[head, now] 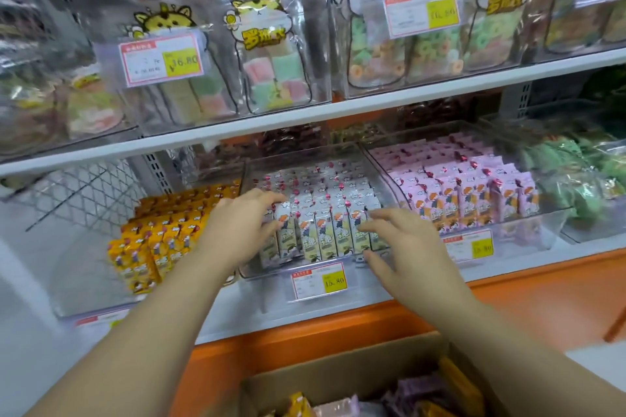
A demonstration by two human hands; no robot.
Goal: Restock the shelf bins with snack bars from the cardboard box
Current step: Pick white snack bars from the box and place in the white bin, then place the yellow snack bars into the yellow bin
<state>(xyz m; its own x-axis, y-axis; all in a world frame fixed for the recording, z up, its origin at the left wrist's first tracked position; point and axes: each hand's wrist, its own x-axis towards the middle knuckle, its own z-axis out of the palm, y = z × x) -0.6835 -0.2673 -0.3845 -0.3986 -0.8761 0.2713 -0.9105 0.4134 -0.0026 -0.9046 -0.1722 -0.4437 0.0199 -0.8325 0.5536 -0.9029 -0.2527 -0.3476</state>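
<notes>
A clear middle bin (267,272) on the lower shelf holds rows of white snack bars (325,234) standing upright. My left hand (244,223) rests with straight fingers on the left end of the front row. My right hand (396,240) touches the right end of that row, fingers spread. Neither hand grips a bar. The open cardboard box (338,379) sits below at the bottom, with yellow, pink and purple bars inside.
A bin of yellow bars (159,237) stands to the left and a bin of pink bars (474,193) to the right, then green packs (582,179). Price tags (320,281) hang on the bin fronts. The upper shelf (338,108) carries candy bags.
</notes>
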